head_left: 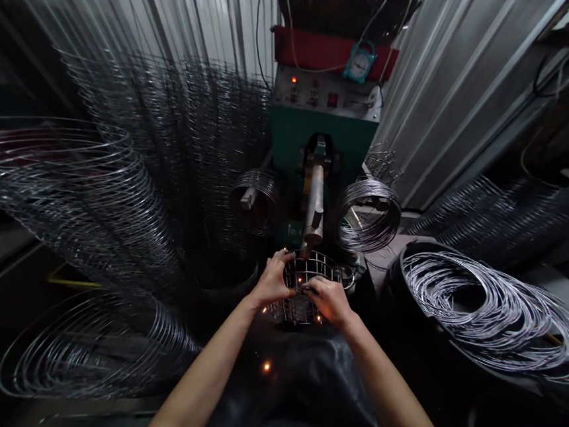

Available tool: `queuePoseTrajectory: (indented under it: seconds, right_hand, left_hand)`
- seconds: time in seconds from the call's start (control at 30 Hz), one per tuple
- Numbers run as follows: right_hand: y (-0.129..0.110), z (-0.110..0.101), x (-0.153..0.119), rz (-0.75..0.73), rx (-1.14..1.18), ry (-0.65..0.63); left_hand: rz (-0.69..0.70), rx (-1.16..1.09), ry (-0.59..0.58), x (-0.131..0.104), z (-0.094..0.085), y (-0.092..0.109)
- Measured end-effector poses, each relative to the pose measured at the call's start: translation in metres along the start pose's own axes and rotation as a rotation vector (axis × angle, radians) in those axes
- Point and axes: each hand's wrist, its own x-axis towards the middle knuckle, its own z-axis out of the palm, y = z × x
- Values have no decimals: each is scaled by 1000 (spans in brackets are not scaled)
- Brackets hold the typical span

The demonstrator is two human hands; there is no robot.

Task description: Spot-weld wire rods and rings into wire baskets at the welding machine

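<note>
A round wire basket (310,265) sits below the rod-like metal electrode (315,206) of a green spot welding machine (286,137). My left hand (274,280) grips the basket's left side, thumb and fingers curved round its wires. On the near right part of the basket, my right hand (327,298) is closed, its fingers pinching at the wire. The exact wire between the right fingers is too small to make out. Orange sparks (266,367) fly about the basket and fall in front of a dark apron (310,375).
Tall stacks of wire rings and frames (131,193) crowd the left. Wire coils hang beside the machine, one on the left (261,188) and one on the right (370,214). A black tub (397,276) holds loose wire hoops (486,304). A blue clock (360,63) hangs above the control panel.
</note>
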Motion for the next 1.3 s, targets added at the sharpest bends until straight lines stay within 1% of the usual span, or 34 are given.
queuePoseTrajectory:
  seconds: [0.17, 0.23, 0.3, 0.37, 0.43, 0.5, 0.57, 0.63, 0.7, 0.8, 0.97, 1.03, 1.13, 1.2, 1.3]
  right_hand:
    - [3, 2, 19, 90, -14, 48]
    - [3, 3, 22, 114, 35, 101]
    - [2, 5, 17, 146, 128, 190]
    - [5, 8, 1, 205, 265, 286]
    - [12, 15, -23, 296, 418, 333]
    - [22, 26, -55, 409, 554, 325]
    - [32, 40, -89, 520, 642, 296]
    - [39, 54, -120, 616, 683, 298]
    - [44, 65, -143, 694, 714, 312]
    - [45, 70, -157, 751, 758, 328]
    - [44, 70, -157, 748, 760, 325]
    - [44, 70, -161, 746, 711, 347]
    - [44, 71, -176, 734, 582, 373]
    - [43, 72, -188, 725, 517, 390]
    - [44, 73, -206, 715, 492, 407]
  left_hand:
    - [-27, 81, 11, 21, -1, -5]
    - [-17, 76, 23, 26, -1, -7]
    - [-11, 67, 37, 27, 0, -7]
    - [-25, 73, 56, 25, 2, -6]
    - [-39, 102, 78, 22, 2, -3]
    - [-40, 136, 97, 21, 3, -1]
    - [-50, 160, 118, 24, 3, 0]
    - [-73, 163, 139, 30, 1, -1]
    - [-92, 155, 151, 37, -1, -3]
    - [-109, 153, 154, 46, -3, -6]
    - [-149, 159, 160, 50, -1, -4]
    - [-166, 149, 154, 49, 0, -2]
    - [-183, 116, 129, 48, -2, -1]
    - [-189, 74, 84, 45, -6, -5]
    - [-202, 9, 50, 30, -12, -23]
